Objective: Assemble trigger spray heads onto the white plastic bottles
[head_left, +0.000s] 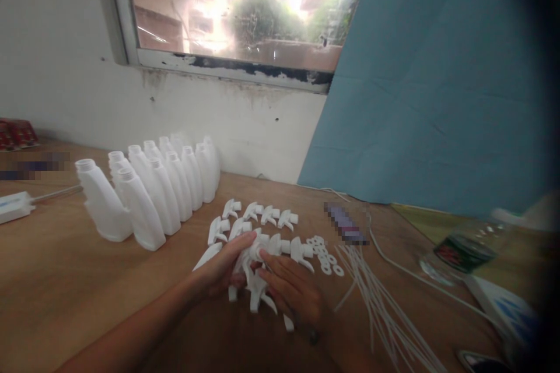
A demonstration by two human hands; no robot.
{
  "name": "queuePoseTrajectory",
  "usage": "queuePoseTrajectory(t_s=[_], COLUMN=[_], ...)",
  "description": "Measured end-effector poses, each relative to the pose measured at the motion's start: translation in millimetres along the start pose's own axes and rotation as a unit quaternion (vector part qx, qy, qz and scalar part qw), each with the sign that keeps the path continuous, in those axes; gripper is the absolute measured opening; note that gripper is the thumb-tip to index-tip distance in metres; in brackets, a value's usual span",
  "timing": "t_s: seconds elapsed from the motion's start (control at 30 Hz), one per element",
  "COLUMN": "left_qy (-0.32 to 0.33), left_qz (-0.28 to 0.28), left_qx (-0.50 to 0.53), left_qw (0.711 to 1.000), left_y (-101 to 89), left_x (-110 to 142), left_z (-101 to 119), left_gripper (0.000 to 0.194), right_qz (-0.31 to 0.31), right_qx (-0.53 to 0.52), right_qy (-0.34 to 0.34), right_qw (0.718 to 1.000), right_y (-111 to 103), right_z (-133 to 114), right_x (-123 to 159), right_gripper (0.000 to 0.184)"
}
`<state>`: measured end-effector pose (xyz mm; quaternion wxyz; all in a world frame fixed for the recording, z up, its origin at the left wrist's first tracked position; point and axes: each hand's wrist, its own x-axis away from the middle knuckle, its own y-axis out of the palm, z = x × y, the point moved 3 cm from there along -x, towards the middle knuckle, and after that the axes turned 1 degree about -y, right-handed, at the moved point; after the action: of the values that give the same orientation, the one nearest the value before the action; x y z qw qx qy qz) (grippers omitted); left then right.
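A white trigger spray head (252, 252) is in my left hand (225, 265), whose thumb and fingers close around it. My right hand (293, 288) meets it from the other side, fingertips bent together at its round collar. Whatever small piece those fingertips may pinch is hidden. More white spray heads lie around and beneath both hands, among them one (301, 252) to the right and one (217, 230) behind my left hand. Several small white ring washers (326, 259) lie just right of my right hand.
White bottles (160, 192) without caps stand in rows at the left. Thin white tubes (371, 297) fan out at the right, near a blurred-out phone-like object (346, 224), a cable and a clear plastic bottle (466, 250). A wall with a window (245, 11) rises behind the table.
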<state>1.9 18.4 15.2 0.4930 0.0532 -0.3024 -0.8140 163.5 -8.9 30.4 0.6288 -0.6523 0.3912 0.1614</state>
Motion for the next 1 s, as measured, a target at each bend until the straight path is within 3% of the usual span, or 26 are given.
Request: queuePoseTrajectory(t_s=[0.1,0.23,0.3,0.37,0.43,0.57,0.67,1.0], left_qy=[0.076,0.17,0.216,0.248,0.266,0.293,0.313,0.315], left_qz=[-0.001,0.041,0.088,0.133,0.162,0.202,0.228,0.281], left_qx=[-0.027,-0.079,-0.101,-0.119,-0.126,-0.117,-0.119,-0.158], left_qw=[0.997,0.981,0.967,0.952,0.942,0.927,0.914,0.893], left_y=[-0.6,-20.7,-35.6,-49.8,-61.7,-77.3,-81.5,-94.0], left_x=[-1.0,-4.8,-5.1,-4.9,-5.5,-8.4,-8.4,-13.7], left_z=[11.6,28.7,37.2,43.8,47.8,50.6,51.7,44.8], left_gripper=[0.044,0.045,0.044,0.042,0.04,0.039,0.04,0.047], right_qz=[0.035,0.109,0.121,0.13,0.167,0.232,0.24,0.186], right_qx=[-0.016,-0.032,-0.058,-0.091,-0.103,-0.117,-0.123,-0.141], right_qy=[0.045,0.166,0.259,0.372,0.437,0.485,0.509,0.502], right_qw=[0.998,0.98,0.956,0.915,0.878,0.835,0.818,0.833], right_y=[-12.2,-44.9,-61.6,-73.9,-82.2,-84.8,-83.0,-80.6], right_z=[6.6,30.3,51.5,78.2,103.9,140.0,147.0,141.9], right_x=[1.1,4.4,11.7,25.4,42.6,74.5,85.7,86.1], right_gripper=[0.045,0.027,0.023,0.03,0.038,0.044,0.049,0.055])
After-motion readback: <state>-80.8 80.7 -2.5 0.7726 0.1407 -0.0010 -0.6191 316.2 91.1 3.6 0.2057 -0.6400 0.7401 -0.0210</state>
